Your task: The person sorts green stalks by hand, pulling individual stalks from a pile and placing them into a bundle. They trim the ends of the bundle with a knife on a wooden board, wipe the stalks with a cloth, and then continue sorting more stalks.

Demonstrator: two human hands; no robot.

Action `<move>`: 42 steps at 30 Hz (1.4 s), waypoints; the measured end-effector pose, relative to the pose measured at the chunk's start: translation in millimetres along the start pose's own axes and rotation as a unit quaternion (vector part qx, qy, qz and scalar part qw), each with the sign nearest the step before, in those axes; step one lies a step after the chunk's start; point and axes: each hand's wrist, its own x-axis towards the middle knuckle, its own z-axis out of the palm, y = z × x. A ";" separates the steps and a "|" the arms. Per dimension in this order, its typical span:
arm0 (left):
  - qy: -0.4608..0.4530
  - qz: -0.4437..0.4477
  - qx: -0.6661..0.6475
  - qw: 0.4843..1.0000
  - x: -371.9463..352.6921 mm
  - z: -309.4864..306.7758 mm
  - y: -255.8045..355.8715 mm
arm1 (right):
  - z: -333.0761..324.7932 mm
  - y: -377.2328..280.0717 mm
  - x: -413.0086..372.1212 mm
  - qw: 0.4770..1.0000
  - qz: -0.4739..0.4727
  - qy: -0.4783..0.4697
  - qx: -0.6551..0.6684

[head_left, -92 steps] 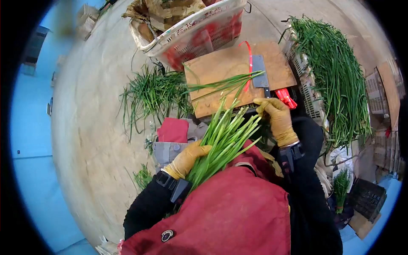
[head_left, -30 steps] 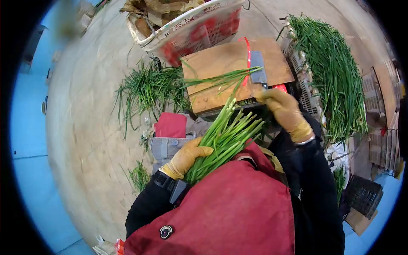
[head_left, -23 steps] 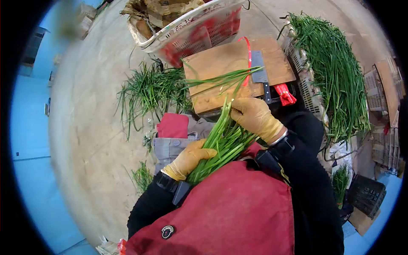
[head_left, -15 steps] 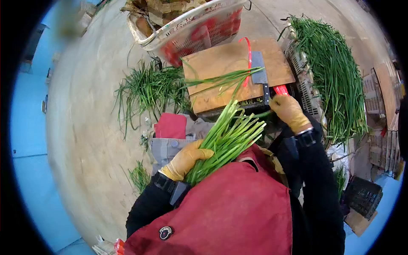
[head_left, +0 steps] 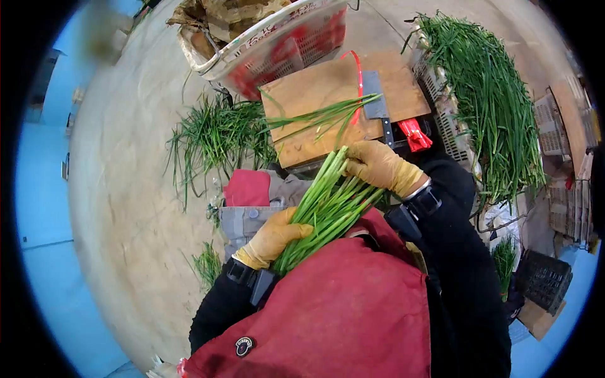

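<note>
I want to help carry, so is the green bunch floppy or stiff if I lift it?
The green bunch would probably feel light, being just thin stalks. Its pale ends stick out fairly straight past the left hand, so that part may be stiff. I see no tie around it, so stalks might slip out.

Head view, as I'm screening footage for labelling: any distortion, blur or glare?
Head view: fisheye bending, black corners; brownish smudge at upper left, out of focus; small white highlights on shiny red plastic bundle; long green stalks fairly crisp.

A produce packing area — heaped greens (head_left: 485, 107), plastic crates (head_left: 444, 113), a chopping board (head_left: 334, 101) on concrete.
</note>
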 end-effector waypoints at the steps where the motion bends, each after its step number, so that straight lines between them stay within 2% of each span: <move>1: -0.003 -0.003 -0.004 1.000 -0.3 -0.5 -1.1 | 3.0 -1.0 -0.7 1.000 0.012 0.012 -0.002; 4: 0.006 0.005 -0.010 1.000 1.5 -2.9 -4.0 | 29.4 13.1 -3.0 0.980 0.069 0.112 0.148; 5: 0.014 0.001 0.004 1.000 1.2 -4.3 -4.6 | 31.8 5.9 -6.3 0.958 0.089 0.136 0.238; 8: 0.036 0.006 0.034 0.999 0.4 -9.9 -9.7 | 31.5 31.6 -10.5 0.920 0.081 0.225 0.310; 9: 0.039 0.019 0.036 0.998 1.3 -12.6 -15.1 | 11.2 13.9 -12.8 0.874 0.132 0.253 0.394; 10: 0.042 0.032 0.038 0.998 2.0 -14.2 -17.5 | 7.8 39.7 -12.6 0.817 0.138 0.246 0.503; 12: 0.052 0.020 0.011 0.998 0.9 -15.9 -16.6 | -12.5 49.3 -27.7 0.850 0.132 0.228 0.457; 14: 0.057 0.000 -0.031 0.998 -2.8 -15.1 -10.6 | -36.8 33.8 -49.6 0.859 0.203 0.168 0.439; 15: 0.057 -0.014 -0.059 0.997 -5.6 -10.5 -0.7 | -33.6 49.2 -58.4 0.933 0.159 0.170 0.275; 16: 0.058 -0.030 -0.088 0.994 -7.3 -8.2 4.3 | -35.9 62.7 -70.6 0.980 0.095 0.169 -0.037; 18: 0.046 -0.036 -0.107 0.993 -2.4 -11.1 2.6 | -41.4 39.8 -84.0 0.955 0.166 0.195 0.147; 21: 0.049 -0.046 -0.109 0.992 -1.6 -5.2 7.1 | -41.3 -24.7 -80.6 0.958 0.078 0.177 0.211; 22: 0.048 -0.044 -0.113 0.991 -0.7 -4.8 6.8 | -42.5 -36.7 -76.8 0.988 -0.038 0.140 0.046; 23: 0.048 -0.042 -0.116 0.991 -0.1 -5.6 5.5 | -38.6 -53.4 -72.1 0.990 -0.085 0.110 -0.005; 26: 0.060 -0.036 -0.122 0.990 -1.7 -0.1 8.4 | -6.5 -72.4 -57.9 0.988 -0.151 0.032 -0.026; 29: 0.052 -0.031 -0.115 0.992 -5.0 -6.8 5.0 | -10.5 -67.9 -50.8 0.987 -0.158 0.000 0.000; 31: 0.028 -0.025 -0.113 0.993 -6.4 -11.8 1.5 | -12.4 -58.9 -48.4 0.987 -0.154 0.026 0.027; 34: 0.031 -0.006 -0.044 0.999 -9.3 -9.3 10.2 | -20.0 -52.3 -43.0 0.990 -0.127 0.064 0.017; 37: -0.040 0.045 0.060 0.996 6.9 -33.0 -12.8 | -24.9 -53.7 -31.9 0.991 -0.092 0.087 0.033; 40: -0.063 0.101 0.038 0.992 -3.9 -2.3 4.5 | -26.7 -50.1 -11.2 0.988 -0.063 0.113 0.087; 42: -0.024 0.085 0.083 0.993 -7.5 4.8 12.4 | -26.3 -53.8 -6.7 0.984 -0.043 0.147 0.094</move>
